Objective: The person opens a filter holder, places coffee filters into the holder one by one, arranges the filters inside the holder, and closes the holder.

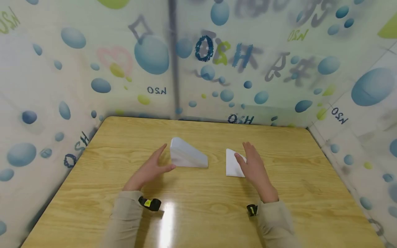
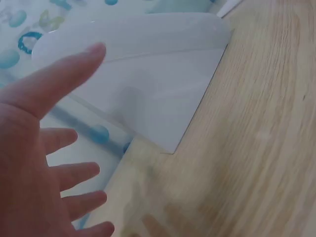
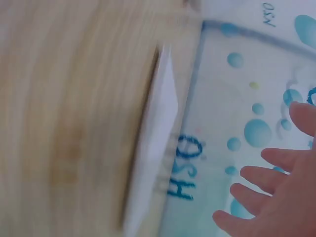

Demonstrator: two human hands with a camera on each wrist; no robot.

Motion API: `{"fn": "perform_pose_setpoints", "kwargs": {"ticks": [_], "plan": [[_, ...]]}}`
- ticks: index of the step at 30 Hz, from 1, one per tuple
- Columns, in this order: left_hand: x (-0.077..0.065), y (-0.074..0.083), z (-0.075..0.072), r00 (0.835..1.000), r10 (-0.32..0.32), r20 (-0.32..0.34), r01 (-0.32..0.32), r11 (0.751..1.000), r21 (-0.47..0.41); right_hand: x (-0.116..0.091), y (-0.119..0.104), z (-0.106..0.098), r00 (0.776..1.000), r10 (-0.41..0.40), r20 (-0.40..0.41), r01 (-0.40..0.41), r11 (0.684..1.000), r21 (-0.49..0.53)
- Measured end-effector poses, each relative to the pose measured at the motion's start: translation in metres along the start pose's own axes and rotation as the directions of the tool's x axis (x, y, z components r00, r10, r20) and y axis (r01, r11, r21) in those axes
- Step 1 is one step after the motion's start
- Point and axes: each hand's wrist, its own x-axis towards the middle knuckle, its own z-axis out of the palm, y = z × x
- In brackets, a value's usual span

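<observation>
On the left of the table's middle stands a bent white sheet [image 1: 187, 155], apparently paper, with a rounded fold and a tapering side. My left hand [image 1: 151, 169] is at its left end, fingers spread, thumb tip right by the lower corner. In the left wrist view the sheet [image 2: 158, 81] shows large, with the thumb overlapping it. A smaller folded white paper [image 1: 233, 166] lies to the right. My right hand [image 1: 255, 169] is beside it, fingers extended, partly covering its right side. The right wrist view shows this paper [image 3: 153, 133] edge-on, blurred, apart from the fingers.
Both things rest on a light wooden table [image 1: 198, 213]. A curtain-like wall covering [image 1: 198, 100] with blue and green spots and lettering rises behind the table and along both sides. Each wrist carries a small black camera strap [image 1: 150, 203].
</observation>
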Motion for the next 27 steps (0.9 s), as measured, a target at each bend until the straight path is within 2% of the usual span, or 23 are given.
{"fn": "perform_pose_setpoints", "kwargs": {"ticks": [4,8,15,18,27], "plan": [[0.0,-0.003,0.007,1.0,0.011,-0.002,-0.011,0.999,-0.039,-0.002,-0.011,0.014,1.0,0.021,-0.013,-0.019,0.992,0.123],[0.002,-0.005,0.013,0.998,0.054,-0.018,-0.055,0.993,-0.106,-0.004,-0.019,0.027,0.998,0.028,-0.05,-0.019,0.985,0.172],[0.002,-0.014,0.021,0.995,0.091,-0.039,-0.099,0.947,-0.307,-0.002,-0.037,0.047,0.996,-0.027,-0.08,0.041,0.983,0.178],[-0.002,-0.009,0.02,0.995,0.095,-0.043,-0.104,0.933,-0.345,-0.002,-0.046,0.052,0.996,-0.047,-0.082,0.06,0.984,0.17],[0.009,-0.023,0.029,0.985,0.134,-0.105,-0.165,0.901,-0.4,0.003,-0.064,0.066,0.995,-0.078,-0.055,0.087,0.978,0.188]]}}
